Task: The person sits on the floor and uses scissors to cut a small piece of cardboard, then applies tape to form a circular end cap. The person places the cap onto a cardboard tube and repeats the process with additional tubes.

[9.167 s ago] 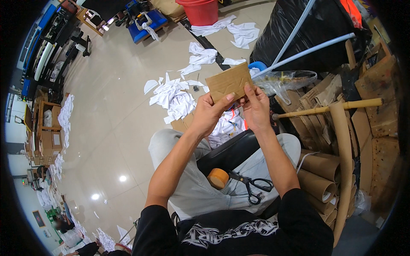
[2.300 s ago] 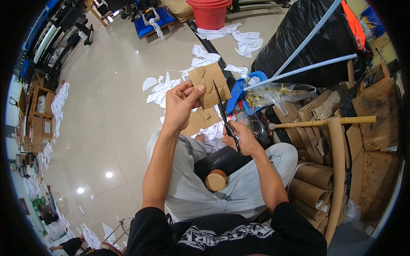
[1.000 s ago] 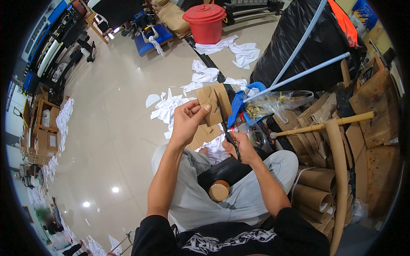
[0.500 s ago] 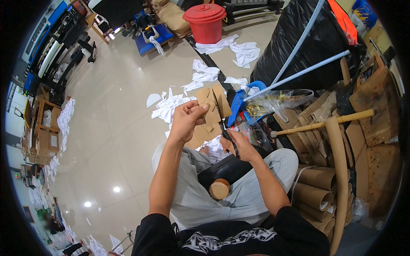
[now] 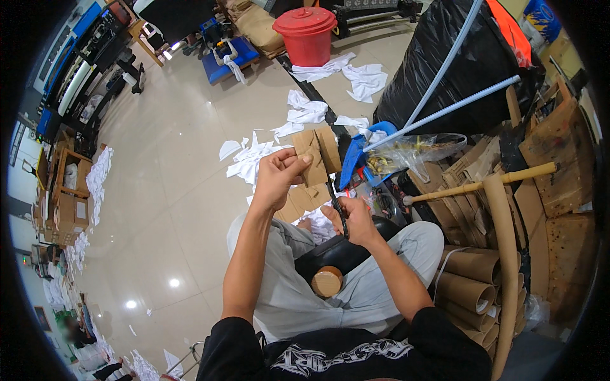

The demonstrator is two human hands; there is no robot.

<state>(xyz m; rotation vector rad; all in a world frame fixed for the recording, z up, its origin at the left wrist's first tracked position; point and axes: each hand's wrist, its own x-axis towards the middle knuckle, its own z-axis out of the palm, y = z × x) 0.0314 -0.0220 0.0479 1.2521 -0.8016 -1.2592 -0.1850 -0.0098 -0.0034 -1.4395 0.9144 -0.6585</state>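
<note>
Clearly the flat brown cardboard piece [image 5: 316,156] is held up and out in front of the body so the blades can reach its lower edge: the left hand [image 5: 278,174] pinches its left side, its grip closed on the board, thumb on the near face. One pair of black-handled scissors [image 5: 337,203] sits in the right hand [image 5: 356,220], whose grip is closed through the handles; the blades point up at the board's bottom edge, though whether they bite into it I cannot tell. One roll of brown tape [image 5: 326,281] rests in the lap on a dark bag — within easy reach, between the thighs. More cardboard offcuts [image 5: 304,200] lie on the floor just below the held piece, among white paper scraps [image 5: 254,159] too scattered to count. Further off stand one red lidded bucket [image 5: 307,35] and, to the right, a stack of cardboard tubes [image 5: 467,279] — at least four ends show.
</note>
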